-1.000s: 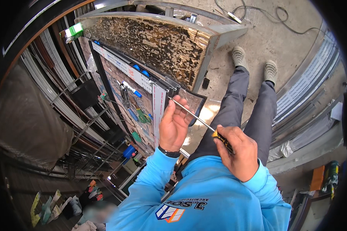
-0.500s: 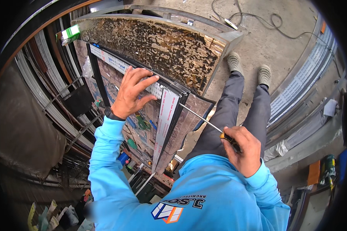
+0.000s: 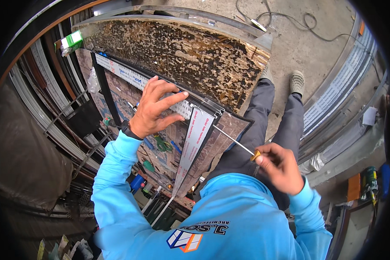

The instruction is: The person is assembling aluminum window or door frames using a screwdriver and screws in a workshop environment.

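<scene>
My right hand (image 3: 284, 167) is closed around the yellow and black handle of a screwdriver (image 3: 235, 139). Its thin metal shaft slants up to the left, and the tip meets the side of a dark metal frame (image 3: 194, 141) just below its corner. White printed protective film covers parts of this frame. My left hand (image 3: 158, 108) grips the frame's upper rail near that corner, with fingers over the top and thumb on the inner side. The screw or hole at the screwdriver's tip is too small to make out.
A worn, flaking board (image 3: 169, 56) lies behind the frame, with a green and white box (image 3: 71, 40) at its left end. Patterned cloth (image 3: 232, 125) covers the work surface, and green-handled tools (image 3: 162, 145) lie inside the frame. Long profiles (image 3: 39, 86) fill the left side. A cable (image 3: 307, 26) crosses the floor.
The frame corner and screwdriver tip appear slightly farther right and lower, as the view has shifted. My right hand has turned and shifted on the screwdriver handle. My left hand keeps its hold.
</scene>
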`<state>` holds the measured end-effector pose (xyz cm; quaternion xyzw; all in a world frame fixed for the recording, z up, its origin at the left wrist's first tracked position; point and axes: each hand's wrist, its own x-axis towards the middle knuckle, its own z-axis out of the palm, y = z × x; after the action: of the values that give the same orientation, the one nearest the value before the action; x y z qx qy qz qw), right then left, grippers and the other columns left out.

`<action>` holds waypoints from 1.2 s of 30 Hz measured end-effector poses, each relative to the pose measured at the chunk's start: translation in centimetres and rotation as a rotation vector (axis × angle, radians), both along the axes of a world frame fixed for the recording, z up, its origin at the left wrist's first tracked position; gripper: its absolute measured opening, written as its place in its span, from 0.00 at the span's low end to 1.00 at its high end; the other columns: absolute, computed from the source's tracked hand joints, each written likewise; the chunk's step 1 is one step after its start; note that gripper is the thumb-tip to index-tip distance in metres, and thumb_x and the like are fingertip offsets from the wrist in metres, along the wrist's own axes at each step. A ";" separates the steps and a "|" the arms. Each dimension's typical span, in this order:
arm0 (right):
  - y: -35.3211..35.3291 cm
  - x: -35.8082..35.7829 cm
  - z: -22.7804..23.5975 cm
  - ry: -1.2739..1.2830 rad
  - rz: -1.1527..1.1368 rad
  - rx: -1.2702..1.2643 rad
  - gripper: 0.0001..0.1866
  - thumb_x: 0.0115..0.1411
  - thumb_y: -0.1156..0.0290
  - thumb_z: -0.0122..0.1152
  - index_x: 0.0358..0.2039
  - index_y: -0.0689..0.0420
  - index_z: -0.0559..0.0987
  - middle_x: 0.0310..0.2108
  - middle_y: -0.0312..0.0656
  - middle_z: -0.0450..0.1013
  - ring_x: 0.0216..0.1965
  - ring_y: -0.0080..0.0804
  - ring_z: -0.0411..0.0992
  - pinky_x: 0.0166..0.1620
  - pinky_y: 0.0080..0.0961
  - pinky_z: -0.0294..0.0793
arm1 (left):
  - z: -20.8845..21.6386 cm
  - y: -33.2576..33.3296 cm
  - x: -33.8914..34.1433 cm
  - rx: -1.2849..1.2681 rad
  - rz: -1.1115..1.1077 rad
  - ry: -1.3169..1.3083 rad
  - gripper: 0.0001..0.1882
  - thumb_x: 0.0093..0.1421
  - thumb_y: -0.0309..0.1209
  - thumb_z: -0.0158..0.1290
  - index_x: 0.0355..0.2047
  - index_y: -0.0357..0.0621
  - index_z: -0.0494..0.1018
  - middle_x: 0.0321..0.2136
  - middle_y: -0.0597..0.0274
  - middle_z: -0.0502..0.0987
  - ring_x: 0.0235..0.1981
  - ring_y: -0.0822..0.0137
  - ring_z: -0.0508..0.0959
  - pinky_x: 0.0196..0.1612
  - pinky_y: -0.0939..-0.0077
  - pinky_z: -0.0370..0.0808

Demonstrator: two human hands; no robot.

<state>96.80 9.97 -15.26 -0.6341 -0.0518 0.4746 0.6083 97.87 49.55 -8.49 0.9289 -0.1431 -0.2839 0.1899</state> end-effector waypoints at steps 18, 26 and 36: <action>1.4 0.4 0.4 0.161 0.160 -0.058 0.13 0.67 0.62 0.65 0.37 0.60 0.79 0.27 0.34 0.75 0.32 0.18 0.73 0.30 0.20 0.75 | -1.0 1.7 -0.5 -0.125 -0.052 -0.119 0.34 0.49 0.44 0.69 0.56 0.49 0.77 0.45 0.58 0.74 0.49 0.53 0.71 0.59 0.49 0.64; 1.7 0.2 0.8 0.409 0.186 0.012 0.17 0.70 0.60 0.61 0.40 0.65 0.79 0.24 0.33 0.72 0.27 0.18 0.69 0.29 0.19 0.69 | -1.5 2.0 -0.9 -0.184 -0.029 -0.168 0.36 0.46 0.41 0.70 0.57 0.49 0.76 0.47 0.57 0.74 0.50 0.52 0.71 0.60 0.49 0.64; 1.5 0.5 1.5 0.631 0.214 -0.045 0.21 0.66 0.52 0.64 0.35 0.61 0.80 0.25 0.34 0.74 0.25 0.17 0.69 0.26 0.20 0.69 | -1.3 1.9 -1.4 -0.194 -0.050 -0.190 0.37 0.47 0.41 0.70 0.59 0.48 0.75 0.48 0.56 0.74 0.50 0.52 0.71 0.61 0.49 0.62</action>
<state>97.25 11.48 -13.80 -0.4600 0.0834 0.7100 0.5267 96.43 51.47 -9.77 0.9250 -0.2102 -0.1840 0.2575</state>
